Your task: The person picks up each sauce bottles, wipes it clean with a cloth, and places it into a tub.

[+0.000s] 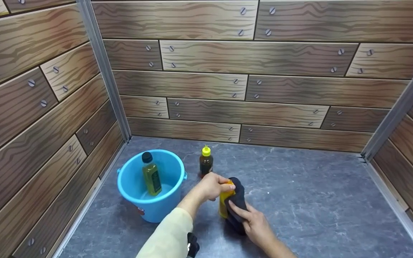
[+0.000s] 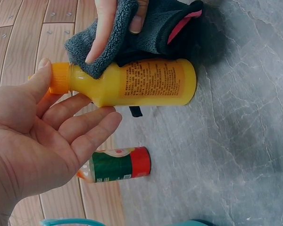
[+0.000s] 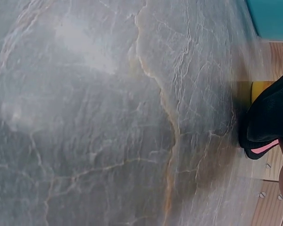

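Observation:
A yellow bottle [image 2: 155, 84] with an orange cap [image 2: 60, 77] and a printed label stands near the front middle of the floor. My left hand [image 1: 212, 186] pinches its cap between thumb and fingers, the other fingers spread beside the bottle. My right hand [image 1: 257, 224] grips a dark grey fleecy cloth [image 2: 127, 42] and holds it against the bottle's side and shoulder; a pink strip shows in its folds. In the right wrist view the cloth [image 3: 269, 115] hides most of the bottle, of which a yellow sliver [image 3: 259, 89] appears.
Left of the hands stands a light blue bucket [image 1: 152, 206] holding a green bottle [image 1: 152, 179] with a black cap. Just behind the left hand is a dark sauce bottle [image 1: 206, 165] with a yellow nozzle cap. Wood-patterned walls [image 1: 242, 86] enclose the grey marbled floor [image 1: 321, 208].

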A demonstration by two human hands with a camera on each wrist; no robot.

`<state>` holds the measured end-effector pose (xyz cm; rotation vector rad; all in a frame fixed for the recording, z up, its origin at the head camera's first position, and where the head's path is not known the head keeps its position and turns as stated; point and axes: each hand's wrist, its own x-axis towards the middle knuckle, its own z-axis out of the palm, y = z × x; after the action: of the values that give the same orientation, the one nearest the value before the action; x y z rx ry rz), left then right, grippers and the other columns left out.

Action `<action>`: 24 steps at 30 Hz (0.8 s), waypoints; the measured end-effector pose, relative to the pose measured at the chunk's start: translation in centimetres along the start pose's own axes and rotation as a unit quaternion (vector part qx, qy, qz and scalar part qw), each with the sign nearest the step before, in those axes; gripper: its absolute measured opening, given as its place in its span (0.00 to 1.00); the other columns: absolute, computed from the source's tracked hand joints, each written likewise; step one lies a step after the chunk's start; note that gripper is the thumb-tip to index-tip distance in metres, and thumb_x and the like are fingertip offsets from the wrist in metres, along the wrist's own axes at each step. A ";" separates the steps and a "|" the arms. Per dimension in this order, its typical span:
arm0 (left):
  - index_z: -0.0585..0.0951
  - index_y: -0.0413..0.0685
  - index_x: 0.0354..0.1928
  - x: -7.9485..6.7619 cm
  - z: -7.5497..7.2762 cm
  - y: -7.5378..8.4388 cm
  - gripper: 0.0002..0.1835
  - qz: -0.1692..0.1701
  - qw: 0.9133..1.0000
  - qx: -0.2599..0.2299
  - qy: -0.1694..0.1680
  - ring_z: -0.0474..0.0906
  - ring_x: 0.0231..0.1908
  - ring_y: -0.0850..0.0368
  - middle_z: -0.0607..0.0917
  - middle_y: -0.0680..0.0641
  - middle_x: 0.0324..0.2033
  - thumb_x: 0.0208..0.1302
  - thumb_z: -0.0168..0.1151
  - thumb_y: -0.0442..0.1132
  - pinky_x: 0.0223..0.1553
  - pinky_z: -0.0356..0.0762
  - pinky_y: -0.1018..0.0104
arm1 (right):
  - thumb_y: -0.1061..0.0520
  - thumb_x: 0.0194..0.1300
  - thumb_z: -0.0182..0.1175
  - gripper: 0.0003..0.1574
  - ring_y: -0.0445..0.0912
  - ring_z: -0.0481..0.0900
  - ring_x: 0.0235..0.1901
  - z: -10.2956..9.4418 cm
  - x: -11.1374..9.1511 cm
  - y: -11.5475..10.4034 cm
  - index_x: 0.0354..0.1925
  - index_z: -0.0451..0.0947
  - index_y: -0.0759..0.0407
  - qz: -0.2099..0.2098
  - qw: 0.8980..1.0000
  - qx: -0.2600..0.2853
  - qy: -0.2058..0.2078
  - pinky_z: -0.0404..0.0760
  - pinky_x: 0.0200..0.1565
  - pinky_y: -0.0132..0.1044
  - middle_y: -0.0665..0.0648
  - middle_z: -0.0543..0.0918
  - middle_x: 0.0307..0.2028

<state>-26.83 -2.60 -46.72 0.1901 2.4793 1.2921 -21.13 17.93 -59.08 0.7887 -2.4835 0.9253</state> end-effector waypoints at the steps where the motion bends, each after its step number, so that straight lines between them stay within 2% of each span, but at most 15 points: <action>1: 0.87 0.49 0.63 0.0 0.0 0.0 0.22 0.000 1.000 -0.001 -0.001 0.83 0.42 0.56 0.88 0.46 0.57 0.74 0.69 0.50 0.28 0.76 0.66 | 0.79 0.47 0.66 0.58 0.59 0.86 0.54 0.0 0.0 0.0 0.69 0.81 0.34 -0.002 1.000 -0.002 -0.001 0.87 0.47 0.50 0.64 0.79 0.68; 9: 0.87 0.50 0.63 -0.1 -0.1 -0.1 0.22 -0.003 1.000 -0.009 0.001 0.84 0.44 0.57 0.89 0.47 0.55 0.73 0.69 0.51 0.36 0.83 0.61 | 0.79 0.49 0.67 0.56 0.60 0.87 0.50 0.1 -0.2 0.4 0.68 0.82 0.34 -0.012 1.000 -0.007 -0.010 0.87 0.44 0.51 0.66 0.79 0.68; 13: 0.87 0.50 0.62 -0.1 0.0 -0.2 0.21 0.000 1.000 -0.006 0.002 0.85 0.47 0.55 0.90 0.47 0.54 0.73 0.69 0.50 0.39 0.86 0.58 | 0.80 0.53 0.65 0.52 0.63 0.86 0.51 0.0 -0.6 0.5 0.65 0.84 0.36 -0.002 0.999 0.003 -0.034 0.87 0.47 0.55 0.70 0.74 0.71; 16: 0.88 0.51 0.62 0.0 0.0 -0.1 0.21 0.001 1.000 -0.004 0.000 0.85 0.49 0.55 0.90 0.47 0.54 0.74 0.69 0.51 0.41 0.87 0.56 | 0.80 0.55 0.63 0.49 0.63 0.88 0.48 -0.1 -0.7 0.6 0.64 0.86 0.36 0.013 0.998 0.010 -0.053 0.87 0.48 0.56 0.74 0.71 0.72; 20: 0.88 0.51 0.61 0.2 -0.1 -0.1 0.20 -0.001 1.000 -0.005 0.000 0.84 0.48 0.55 0.89 0.47 0.55 0.74 0.68 0.51 0.40 0.86 0.56 | 0.79 0.54 0.62 0.48 0.57 0.88 0.41 0.0 -0.6 0.6 0.63 0.87 0.37 0.013 0.998 0.001 -0.059 0.87 0.44 0.51 0.71 0.75 0.70; 24: 0.88 0.51 0.62 0.1 -0.1 -0.1 0.20 -0.002 1.000 -0.006 -0.001 0.84 0.50 0.54 0.89 0.47 0.56 0.74 0.68 0.51 0.41 0.87 0.55 | 0.79 0.55 0.61 0.47 0.56 0.87 0.48 0.1 -0.8 0.7 0.62 0.87 0.38 0.017 0.996 -0.010 -0.086 0.87 0.46 0.50 0.68 0.79 0.67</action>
<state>-26.99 -2.71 -46.80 0.1831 2.4697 1.3036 -20.98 18.65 -59.88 0.8551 -2.6566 0.8767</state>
